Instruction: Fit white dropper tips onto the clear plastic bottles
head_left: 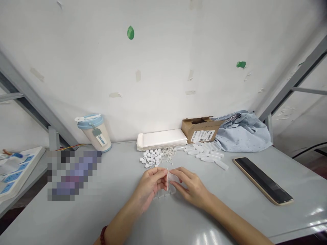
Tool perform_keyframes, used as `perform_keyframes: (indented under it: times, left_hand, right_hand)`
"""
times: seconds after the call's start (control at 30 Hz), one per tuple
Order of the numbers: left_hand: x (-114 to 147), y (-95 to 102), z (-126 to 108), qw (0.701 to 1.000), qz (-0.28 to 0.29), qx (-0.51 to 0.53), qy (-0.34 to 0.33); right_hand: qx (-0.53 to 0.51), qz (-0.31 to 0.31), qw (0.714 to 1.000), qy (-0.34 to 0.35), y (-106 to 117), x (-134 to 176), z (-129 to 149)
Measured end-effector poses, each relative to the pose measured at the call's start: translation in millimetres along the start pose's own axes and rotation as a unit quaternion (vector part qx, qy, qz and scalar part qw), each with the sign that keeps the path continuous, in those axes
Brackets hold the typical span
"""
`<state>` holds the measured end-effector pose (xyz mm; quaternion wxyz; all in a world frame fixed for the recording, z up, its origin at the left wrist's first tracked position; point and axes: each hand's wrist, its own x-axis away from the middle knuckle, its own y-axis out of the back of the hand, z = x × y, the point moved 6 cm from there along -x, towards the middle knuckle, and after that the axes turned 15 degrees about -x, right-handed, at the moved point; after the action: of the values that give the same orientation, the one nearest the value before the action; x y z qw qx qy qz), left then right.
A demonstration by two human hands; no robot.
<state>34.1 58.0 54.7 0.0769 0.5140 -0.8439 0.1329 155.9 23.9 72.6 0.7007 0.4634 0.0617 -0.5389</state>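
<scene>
In front of me, both hands come together low over the grey table. My left hand (149, 183) is closed in a pinch around a thin white cord (167, 183), which hangs down beside its fingertips. Between the fingers of my right hand (194, 187) is a translucent plastic tube (174, 177), its near end meeting the left fingertips. Several clear flat pieces (160, 193) lie on the table just under the hands. Beyond the fingertips are a heap of small white caps (151, 157) and a tangle of white cords (169, 154). More translucent tubes (207, 150) lie at the right.
Along the wall stand a cream tumbler (100, 136), a stack of white boxes or envelopes (163, 139), an opened cardboard box (201, 131) and a light blue cloth (245, 136). A phone (263, 180) lies right. At far left is a power strip (15, 177).
</scene>
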Motion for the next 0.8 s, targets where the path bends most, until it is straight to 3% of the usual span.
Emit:
perform_keyframes:
  times: [0.4,0.5,0.6,0.7,0.8]
  left_hand:
    - [-1,0.3,1,0.999,0.004,-0.031,-0.005]
    - [0,1.2,-3,0.996,-0.023,-0.077,-0.027]
    - [2,3.3,-5,0.988,-0.068,-0.124,-0.056]
    - [9,5.8,-14,0.947,-0.142,-0.245,-0.151]
    - [20,-1.3,-27,0.833,-0.195,-0.422,-0.3]
  right_hand:
    - [-0.046,-0.008,0.999,-0.024,1,-1,0]
    - [-0.091,-0.011,0.994,-0.063,2,-2,-3]
    - [-0.167,-0.015,0.975,-0.148,4,-5,-8]
    - [-0.255,-0.032,0.938,-0.234,4,-5,-14]
    - [-0.346,-0.054,0.89,-0.291,4,-3,-21]
